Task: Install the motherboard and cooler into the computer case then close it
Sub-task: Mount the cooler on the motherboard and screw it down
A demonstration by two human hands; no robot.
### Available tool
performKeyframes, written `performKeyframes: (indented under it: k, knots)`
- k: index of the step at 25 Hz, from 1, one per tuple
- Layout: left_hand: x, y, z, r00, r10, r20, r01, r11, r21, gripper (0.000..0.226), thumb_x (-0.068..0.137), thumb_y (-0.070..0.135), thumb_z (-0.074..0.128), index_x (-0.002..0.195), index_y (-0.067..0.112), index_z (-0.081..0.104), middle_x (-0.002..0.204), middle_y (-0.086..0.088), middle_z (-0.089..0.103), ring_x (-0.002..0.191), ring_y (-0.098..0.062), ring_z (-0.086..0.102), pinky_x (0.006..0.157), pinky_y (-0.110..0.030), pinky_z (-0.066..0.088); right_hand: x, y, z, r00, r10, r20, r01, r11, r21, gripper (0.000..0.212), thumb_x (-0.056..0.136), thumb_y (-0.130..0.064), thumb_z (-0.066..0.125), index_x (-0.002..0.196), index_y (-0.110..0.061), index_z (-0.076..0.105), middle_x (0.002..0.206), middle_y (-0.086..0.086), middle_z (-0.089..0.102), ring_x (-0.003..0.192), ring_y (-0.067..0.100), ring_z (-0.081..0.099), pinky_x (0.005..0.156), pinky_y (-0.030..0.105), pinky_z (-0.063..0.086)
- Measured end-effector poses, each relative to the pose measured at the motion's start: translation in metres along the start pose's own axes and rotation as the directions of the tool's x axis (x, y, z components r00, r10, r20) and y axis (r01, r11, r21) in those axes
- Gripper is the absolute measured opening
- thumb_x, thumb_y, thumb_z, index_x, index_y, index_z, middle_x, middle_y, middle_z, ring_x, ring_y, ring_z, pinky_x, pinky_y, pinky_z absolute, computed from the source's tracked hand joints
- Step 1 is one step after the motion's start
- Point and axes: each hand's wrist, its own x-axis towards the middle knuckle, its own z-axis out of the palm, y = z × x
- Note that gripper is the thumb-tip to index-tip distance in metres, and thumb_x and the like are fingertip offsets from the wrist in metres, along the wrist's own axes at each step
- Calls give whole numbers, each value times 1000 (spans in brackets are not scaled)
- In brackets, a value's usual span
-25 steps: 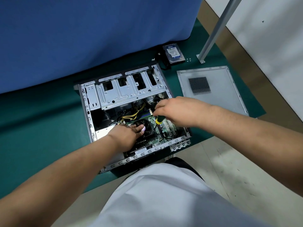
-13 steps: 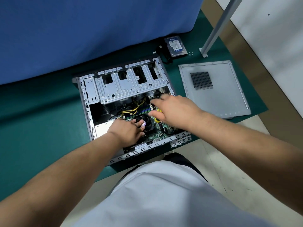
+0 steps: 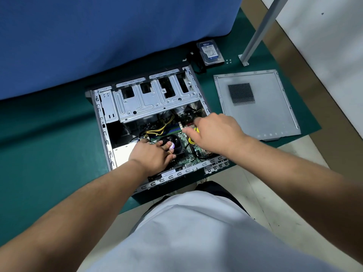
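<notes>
The right hand point(image 3: 214, 132) is reaching deeper into the open grey steel computer case point(image 3: 149, 107) than a second ago, when it was poised over the middle of the board with a green-and-yellow-handled screwdriver point(image 3: 191, 141) standing upright in its grip; now its fingers are curling round that handle, of which only yellow patches are showing beneath the palm, and the tip is hidden. The left hand point(image 3: 152, 154) is resting much where it was, its fingers lying flat and fairly straight across the black round cooler fan point(image 3: 175, 143), holding nothing. The cooler is sitting on the green printed motherboard point(image 3: 183, 137), which is lying inside the case towards its near right corner, with yellow and black wires point(image 3: 160, 128) trailing over it from under the silver drive cage point(image 3: 157, 101). The case is lying on its side on the dark green table point(image 3: 49, 144). The grey metal side panel with a perforated vent square point(image 3: 255, 103) is lying flat on the table just right of the case, apart from it. A blue-labelled hard drive point(image 3: 210, 53) is sitting beyond the case's far right corner, near small screws point(image 3: 228, 61) and a white metal post point(image 3: 257, 30).
</notes>
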Motion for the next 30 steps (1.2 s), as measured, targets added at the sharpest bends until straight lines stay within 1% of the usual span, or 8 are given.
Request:
performKeyframes:
  k: [3,6,9,12,15,17,25,30]
  knots:
    - [0,0,-3,1000,10,-10,-10,1000,18,55,107,56,12,148,45,45,165,22,23,150,-6,32,110,-43,30,2,15,-16,927,-315,205,311,949,53,42,98,-40,62,139,-37,53,132,1,53,89,25,58,73,34,48]
    - [0,0,-3,1000,18,-20,-17,1000,26,54,107,54,13,148,44,46,165,20,24,150,-7,34,108,-41,34,0,19,-20,903,-388,186,401,915,-38,46,96,-19,60,140,-34,55,125,1,63,100,28,65,81,39,56]
    - [1,-1,-3,1000,17,-24,-16,999,28,53,107,54,14,150,44,44,165,20,24,149,-7,34,108,-41,36,3,4,-12,997,-70,35,71,996,-49,38,102,-52,45,93,-18,60,70,2,55,74,32,59,56,36,44]
    - [1,-1,-2,999,16,-29,-16,999,28,54,107,54,14,152,43,42,165,21,24,150,-7,33,108,-41,36,12,-6,-6,992,128,-11,-128,991,-49,58,102,-65,33,74,-19,53,65,1,48,71,32,57,53,31,31]
    - [3,-1,-1,999,15,-34,-14,999,30,54,106,54,15,152,44,41,166,21,23,150,-7,34,108,-41,36,17,9,-18,969,-208,130,195,975,111,42,99,-53,57,129,-24,59,123,3,61,105,26,62,79,33,45]
    - [3,-1,1,999,19,-42,-18,999,34,53,106,54,15,151,45,42,166,21,23,149,-7,34,106,-41,37,21,21,-32,903,-380,199,361,924,125,39,96,-35,68,133,-33,58,134,-5,56,108,18,58,89,31,46]
    - [4,-3,5,999,19,-45,-18,999,35,53,106,54,16,151,46,41,166,22,21,149,-7,35,103,-42,39,15,1,1,986,88,-140,-99,992,-73,54,104,-62,29,81,-17,50,63,1,43,75,34,67,55,34,36]
    - [4,-2,4,999,20,-47,-19,999,34,52,106,54,17,150,46,43,166,24,19,148,-6,36,104,-41,39,25,32,-28,894,-417,164,416,909,42,47,96,-42,65,140,-29,54,134,0,56,108,26,63,86,36,50]
